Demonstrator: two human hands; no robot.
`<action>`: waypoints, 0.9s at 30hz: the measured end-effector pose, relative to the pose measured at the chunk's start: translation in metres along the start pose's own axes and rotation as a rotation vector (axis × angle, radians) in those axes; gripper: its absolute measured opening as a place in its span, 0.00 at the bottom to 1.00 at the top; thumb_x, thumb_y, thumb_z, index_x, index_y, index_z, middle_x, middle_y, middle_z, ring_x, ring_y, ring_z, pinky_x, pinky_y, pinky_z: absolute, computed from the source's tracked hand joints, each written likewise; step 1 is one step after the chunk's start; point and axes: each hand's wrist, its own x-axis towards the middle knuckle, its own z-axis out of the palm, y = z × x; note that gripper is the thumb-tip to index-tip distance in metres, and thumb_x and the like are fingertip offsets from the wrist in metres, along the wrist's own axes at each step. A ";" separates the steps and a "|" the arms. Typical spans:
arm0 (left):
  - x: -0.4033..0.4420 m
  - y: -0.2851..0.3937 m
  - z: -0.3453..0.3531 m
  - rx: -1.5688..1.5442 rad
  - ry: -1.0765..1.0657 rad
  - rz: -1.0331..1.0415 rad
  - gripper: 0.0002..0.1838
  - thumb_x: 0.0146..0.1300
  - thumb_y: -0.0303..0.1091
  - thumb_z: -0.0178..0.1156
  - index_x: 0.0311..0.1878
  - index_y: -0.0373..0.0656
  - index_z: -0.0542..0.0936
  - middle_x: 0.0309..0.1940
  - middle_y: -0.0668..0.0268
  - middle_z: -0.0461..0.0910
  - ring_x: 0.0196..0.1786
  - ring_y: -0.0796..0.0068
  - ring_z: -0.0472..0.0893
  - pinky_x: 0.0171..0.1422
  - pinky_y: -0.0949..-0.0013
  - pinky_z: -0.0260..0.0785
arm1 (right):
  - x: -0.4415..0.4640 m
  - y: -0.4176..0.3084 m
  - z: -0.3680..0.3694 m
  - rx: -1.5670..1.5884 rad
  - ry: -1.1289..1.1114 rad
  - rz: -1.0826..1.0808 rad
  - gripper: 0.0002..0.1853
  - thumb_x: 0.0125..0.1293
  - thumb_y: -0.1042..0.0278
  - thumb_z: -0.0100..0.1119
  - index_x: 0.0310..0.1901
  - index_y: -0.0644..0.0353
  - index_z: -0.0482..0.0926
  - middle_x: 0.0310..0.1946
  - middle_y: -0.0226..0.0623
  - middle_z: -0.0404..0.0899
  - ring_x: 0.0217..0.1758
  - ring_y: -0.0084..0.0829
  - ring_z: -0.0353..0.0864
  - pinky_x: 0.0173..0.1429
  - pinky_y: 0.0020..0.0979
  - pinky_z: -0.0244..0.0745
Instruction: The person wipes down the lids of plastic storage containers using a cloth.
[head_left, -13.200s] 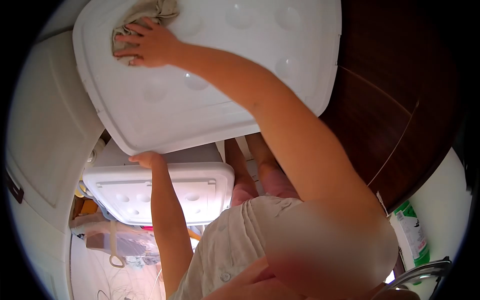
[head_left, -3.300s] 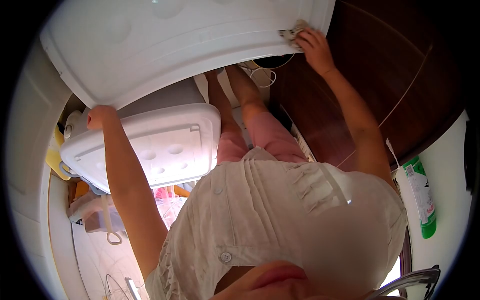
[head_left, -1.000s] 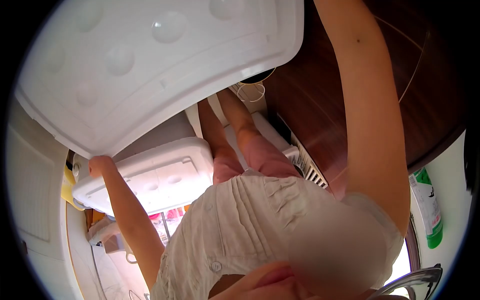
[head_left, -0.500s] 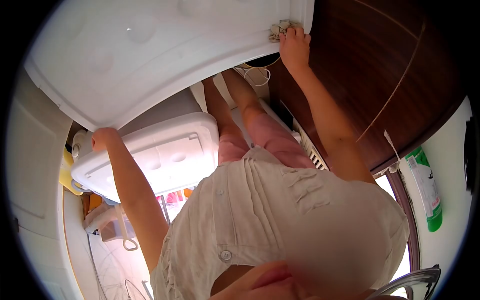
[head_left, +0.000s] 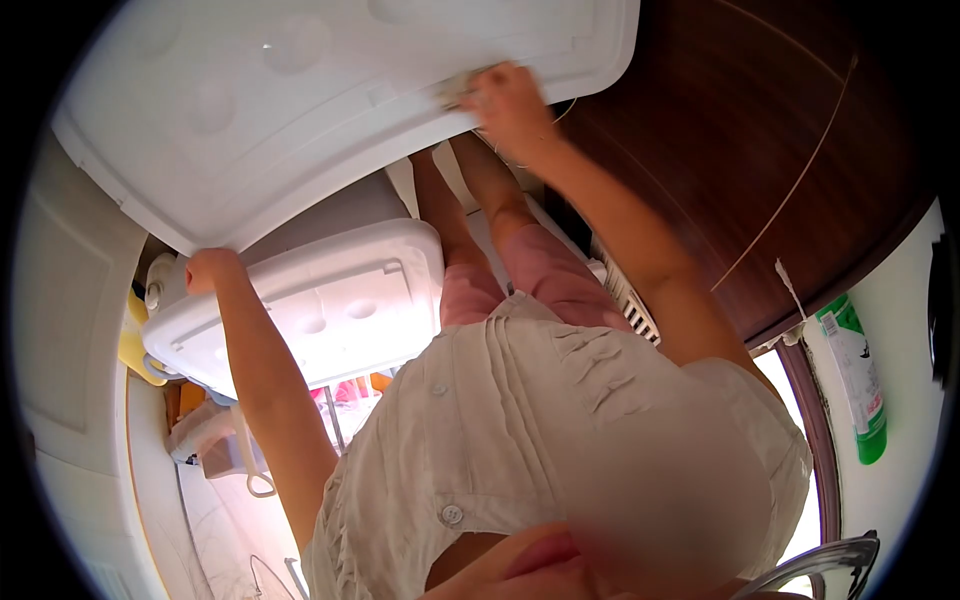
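Note:
A large white plastic lid [head_left: 290,120] with a raised rim fills the upper left of the head view, tilted. My left hand [head_left: 213,270] is closed around its lower left edge. On the lid's face, near the right part of the lower edge, my right hand [head_left: 510,105] presses a crumpled pale cloth [head_left: 458,90]; motion blurs both. Below the lid is a second white plastic lid [head_left: 330,305], beneath my left forearm.
A dark brown wooden panel [head_left: 740,160] stands at the right. A green and white bottle [head_left: 855,380] is beside the wall. At left are a yellow container [head_left: 138,345] and a white door [head_left: 70,330]. A slatted white grille [head_left: 632,308] lies near my legs.
My right hand has moved left along the lid's lower edge with the cloth, away from the right corner. The lid has shifted slightly. My left hand still grips its corner.

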 end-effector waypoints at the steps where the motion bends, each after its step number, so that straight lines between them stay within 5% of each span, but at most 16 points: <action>1: 0.001 0.000 0.002 -0.006 0.004 -0.004 0.07 0.54 0.37 0.59 0.22 0.53 0.80 0.24 0.75 0.79 0.29 0.75 0.70 0.32 0.66 0.64 | -0.005 0.039 -0.008 -0.081 0.023 0.049 0.14 0.66 0.62 0.65 0.49 0.57 0.79 0.48 0.44 0.76 0.53 0.50 0.74 0.59 0.46 0.73; 4: 0.000 0.003 0.006 -0.015 0.014 -0.008 0.06 0.54 0.37 0.59 0.23 0.54 0.81 0.26 0.74 0.80 0.30 0.74 0.72 0.33 0.66 0.65 | -0.011 0.147 -0.069 -0.444 0.111 0.009 0.15 0.63 0.58 0.67 0.46 0.56 0.82 0.48 0.41 0.78 0.54 0.44 0.74 0.56 0.46 0.72; 7: 0.003 0.005 0.011 -0.024 0.018 -0.014 0.06 0.55 0.37 0.59 0.24 0.54 0.82 0.27 0.73 0.82 0.31 0.74 0.74 0.33 0.66 0.66 | -0.013 0.134 -0.056 -0.475 0.234 0.039 0.14 0.64 0.58 0.65 0.44 0.58 0.81 0.47 0.38 0.77 0.53 0.43 0.74 0.59 0.46 0.69; 12: 0.021 0.011 0.028 -0.016 0.036 -0.013 0.06 0.55 0.38 0.58 0.26 0.55 0.83 0.30 0.72 0.84 0.32 0.74 0.78 0.34 0.66 0.68 | -0.009 0.038 0.011 -0.331 0.296 0.199 0.12 0.65 0.59 0.64 0.43 0.57 0.79 0.46 0.41 0.75 0.55 0.44 0.69 0.63 0.46 0.64; 16: 0.026 0.012 0.032 0.071 -0.063 0.021 0.09 0.60 0.40 0.54 0.27 0.56 0.82 0.29 0.72 0.82 0.32 0.75 0.75 0.37 0.67 0.65 | -0.004 -0.051 0.051 -0.133 0.252 0.034 0.15 0.57 0.64 0.71 0.42 0.59 0.79 0.46 0.42 0.74 0.52 0.49 0.71 0.59 0.48 0.69; 20: -0.002 0.001 0.007 -0.078 0.032 -0.114 0.05 0.53 0.36 0.60 0.25 0.55 0.84 0.30 0.71 0.86 0.31 0.72 0.80 0.34 0.67 0.68 | 0.009 -0.108 0.077 0.206 0.153 -0.083 0.17 0.51 0.69 0.75 0.41 0.58 0.79 0.46 0.41 0.73 0.54 0.48 0.70 0.61 0.46 0.70; 22: -0.022 -0.009 -0.014 -0.205 0.075 -0.188 0.04 0.50 0.35 0.61 0.24 0.55 0.84 0.30 0.72 0.87 0.30 0.72 0.81 0.33 0.67 0.69 | 0.008 -0.087 0.072 0.240 0.134 -0.121 0.15 0.52 0.70 0.73 0.40 0.59 0.79 0.47 0.40 0.74 0.55 0.47 0.70 0.61 0.45 0.70; 24: -0.023 -0.013 -0.011 -0.027 0.042 0.003 0.02 0.46 0.33 0.63 0.22 0.54 0.84 0.29 0.72 0.88 0.30 0.71 0.83 0.32 0.67 0.70 | 0.003 -0.053 0.054 0.167 0.178 -0.260 0.12 0.54 0.71 0.70 0.40 0.59 0.80 0.48 0.38 0.75 0.55 0.47 0.71 0.61 0.45 0.71; 27: 0.011 -0.009 0.032 0.051 0.069 0.013 0.03 0.47 0.33 0.62 0.22 0.52 0.83 0.28 0.71 0.87 0.28 0.71 0.80 0.32 0.64 0.69 | -0.005 0.032 0.007 -0.002 0.218 -0.136 0.10 0.60 0.66 0.68 0.41 0.58 0.80 0.50 0.38 0.76 0.54 0.46 0.75 0.60 0.45 0.70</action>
